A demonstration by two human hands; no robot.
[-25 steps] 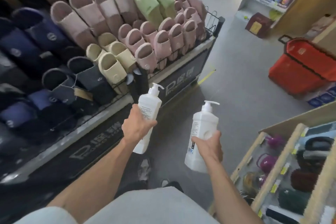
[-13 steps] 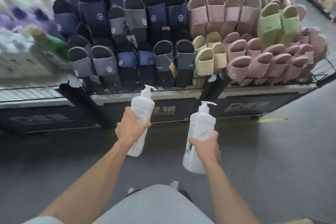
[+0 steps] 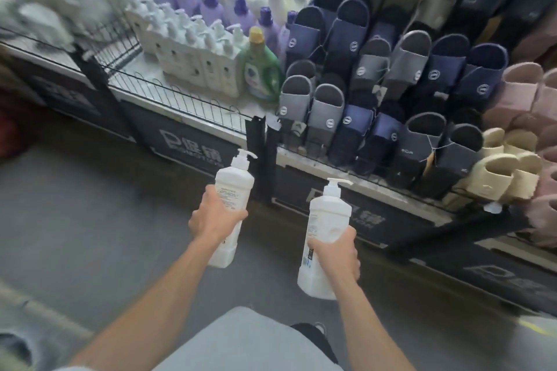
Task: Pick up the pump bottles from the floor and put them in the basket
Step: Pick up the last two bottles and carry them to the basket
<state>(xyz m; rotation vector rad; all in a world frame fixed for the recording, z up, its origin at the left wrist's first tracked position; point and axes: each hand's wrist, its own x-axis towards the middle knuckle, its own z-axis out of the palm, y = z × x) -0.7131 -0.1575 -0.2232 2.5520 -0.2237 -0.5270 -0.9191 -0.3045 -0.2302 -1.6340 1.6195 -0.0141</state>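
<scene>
Head view: the left hand [image 3: 215,217] grips one white plastic pump bottle [image 3: 235,181] at frame centre, and the right hand [image 3: 336,253] grips a second white pump bottle [image 3: 327,214] lower right. Both are off the grey floor [image 3: 90,235]. No basket shows, so placing remains.

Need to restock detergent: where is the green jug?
Head view, upper centre: the green jug stands on the shelf between shelved white pump bottles and grey slippers.

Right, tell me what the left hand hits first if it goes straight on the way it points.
The left hand, leading with its pump bottle, would probably meet the black post first; depth is unclear.
</scene>
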